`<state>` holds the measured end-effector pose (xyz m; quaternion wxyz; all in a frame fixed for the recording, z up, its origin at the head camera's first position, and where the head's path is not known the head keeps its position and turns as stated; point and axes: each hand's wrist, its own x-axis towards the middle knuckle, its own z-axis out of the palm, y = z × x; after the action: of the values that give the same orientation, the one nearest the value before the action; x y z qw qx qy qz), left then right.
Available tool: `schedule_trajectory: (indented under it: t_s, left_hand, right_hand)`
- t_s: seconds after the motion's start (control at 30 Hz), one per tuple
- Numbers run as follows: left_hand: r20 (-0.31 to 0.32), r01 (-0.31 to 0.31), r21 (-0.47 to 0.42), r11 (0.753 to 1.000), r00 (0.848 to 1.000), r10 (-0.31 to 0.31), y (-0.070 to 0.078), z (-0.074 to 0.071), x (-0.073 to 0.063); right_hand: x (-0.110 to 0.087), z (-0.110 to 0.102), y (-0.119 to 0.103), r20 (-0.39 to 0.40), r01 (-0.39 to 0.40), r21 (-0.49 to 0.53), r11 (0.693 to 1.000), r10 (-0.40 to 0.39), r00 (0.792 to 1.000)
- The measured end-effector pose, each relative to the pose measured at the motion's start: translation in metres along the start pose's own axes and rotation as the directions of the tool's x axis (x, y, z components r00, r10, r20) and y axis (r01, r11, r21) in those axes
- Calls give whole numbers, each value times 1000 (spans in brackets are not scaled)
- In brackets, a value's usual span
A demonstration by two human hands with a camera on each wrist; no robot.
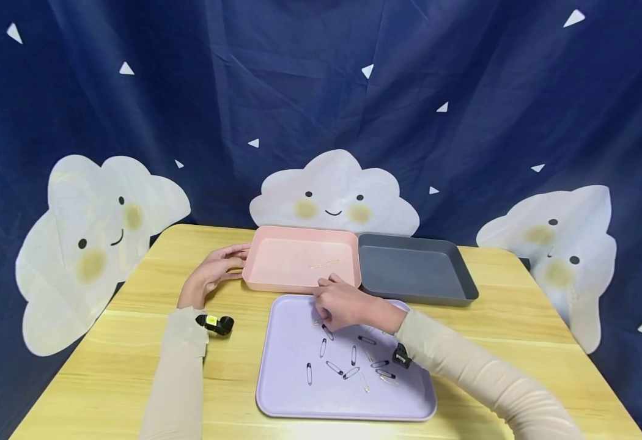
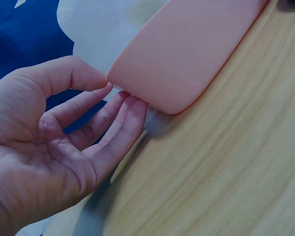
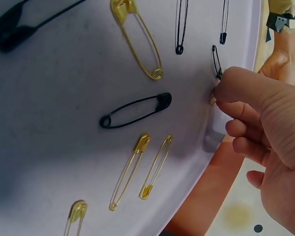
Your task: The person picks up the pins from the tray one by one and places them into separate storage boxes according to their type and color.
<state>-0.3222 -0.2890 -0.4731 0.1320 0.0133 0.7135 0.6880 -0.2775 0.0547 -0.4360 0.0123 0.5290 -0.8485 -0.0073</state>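
Note:
In the head view my left hand (image 1: pixel 216 269) reaches to the left end of the pink tray (image 1: pixel 299 287). Its loosely bent fingertips touch the outside of the tray wall (image 2: pixel 172 59) in the left wrist view. My right hand (image 1: pixel 343 304) is over the far edge of the lilac tray (image 1: pixel 288 397). Thumb and forefinger pinch a gold safety pin (image 3: pixel 212 102), mostly hidden by the fingers. Close beside them lies a black safety pin (image 3: pixel 216 61). Several black and gold safety pins (image 3: pixel 135 113) are scattered over the lilac tray.
Two gold safety pins (image 1: pixel 323 264) lie in the pink tray. A dark grey tray (image 1: pixel 417 269) stands against its right side, behind the lilac tray. All three sit on a wooden table (image 1: pixel 106 366), with a dark blue cloud-print curtain (image 1: pixel 310 91) behind.

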Motion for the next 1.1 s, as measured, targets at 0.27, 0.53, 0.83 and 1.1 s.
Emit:
schedule_trajectory:
  t_s: [0.27,0.53,0.83,1.1]
  left_hand:
    - [-10,2,41,999,1000,-2,-1,-1,1]
    - [-3,5,-8,1000,1000,-5,-2,-2,3]
    - [0,4,-16,1000,1000,-4,-2,-2,2]
    - [7,8,-17,1000,1000,-7,0,-2,0]
  right_hand:
    - [0,2,1,-34,13,-31,999,-15,999]
    - [-1,2,-1,-67,27,-24,999,-28,997]
    - [-4,0,-1,-96,22,-16,1000,-23,995]
    - [-6,-2,1,-117,13,-24,1000,-16,993]
